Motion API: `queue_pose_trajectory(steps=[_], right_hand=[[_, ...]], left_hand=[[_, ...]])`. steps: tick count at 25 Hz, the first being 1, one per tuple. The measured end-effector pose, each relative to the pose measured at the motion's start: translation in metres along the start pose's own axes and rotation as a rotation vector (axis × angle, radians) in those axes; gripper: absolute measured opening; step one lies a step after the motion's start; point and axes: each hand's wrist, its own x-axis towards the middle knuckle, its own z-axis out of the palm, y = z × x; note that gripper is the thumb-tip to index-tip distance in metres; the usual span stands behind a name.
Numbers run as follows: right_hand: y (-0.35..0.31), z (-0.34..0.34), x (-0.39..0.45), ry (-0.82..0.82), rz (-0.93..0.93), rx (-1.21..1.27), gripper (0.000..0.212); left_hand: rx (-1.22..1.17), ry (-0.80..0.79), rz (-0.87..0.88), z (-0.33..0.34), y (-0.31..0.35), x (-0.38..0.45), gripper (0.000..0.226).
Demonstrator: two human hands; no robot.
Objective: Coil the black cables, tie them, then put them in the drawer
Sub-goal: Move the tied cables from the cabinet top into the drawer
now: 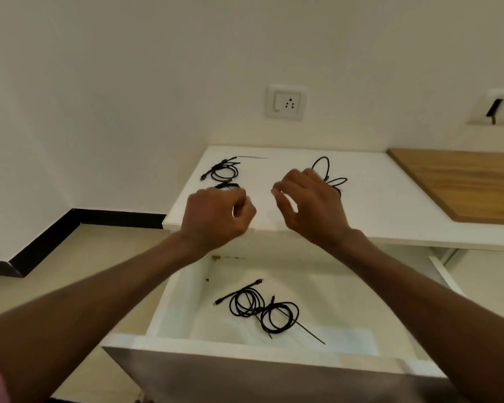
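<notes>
Two coiled black cables, one (246, 303) beside the other (280, 317), lie tied with thin black ties in the open white drawer (274, 349). On the white counter (376, 205) a third coiled cable (223, 171) lies at the back left. A further black cable bit (227, 186) peeks out just behind my left hand. A loose cable (328, 170) is partly hidden behind my right hand. My left hand (216, 216) hovers over the counter's front edge, curled into a fist with nothing visible in it. My right hand (309, 205) hovers beside it, fingers loosely bent and empty.
A wall socket (287, 102) sits above the counter, and another plate (495, 110) is at far right. A wooden board (463, 184) covers the counter's right part. The drawer's front panel juts toward me. Beige floor and black skirting (56, 237) lie to the left.
</notes>
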Motion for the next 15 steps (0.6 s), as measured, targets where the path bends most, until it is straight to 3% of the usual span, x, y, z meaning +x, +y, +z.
queue_pose_trajectory(steps=[2,4,6,9,12,15], right_hand=[[0.026,-0.001,0.017,-0.071,0.024,-0.134,0.027],[0.051,-0.001,0.026,-0.278,0.039,-0.250,0.048],[0.072,-0.002,0.028,-0.561,0.107,-0.295,0.061],[0.090,-0.007,0.014,-0.910,0.298,-0.292,0.070],[0.090,-0.012,-0.001,-0.897,0.472,-0.182,0.061],[0.078,-0.006,-0.012,-0.673,0.473,-0.185,0.045]], left_hand=[[0.016,0.091,-0.133,0.000,-0.015,0.026,0.027],[0.018,0.019,-0.197,0.011,-0.038,0.034,0.016],[0.064,-0.101,-0.251,0.031,-0.058,0.025,0.036],[0.106,-0.077,-0.337,0.052,-0.061,-0.003,0.041],[0.110,-0.074,-0.307,0.055,-0.064,-0.007,0.038],[0.080,-0.110,-0.301,0.051,-0.068,-0.004,0.030]])
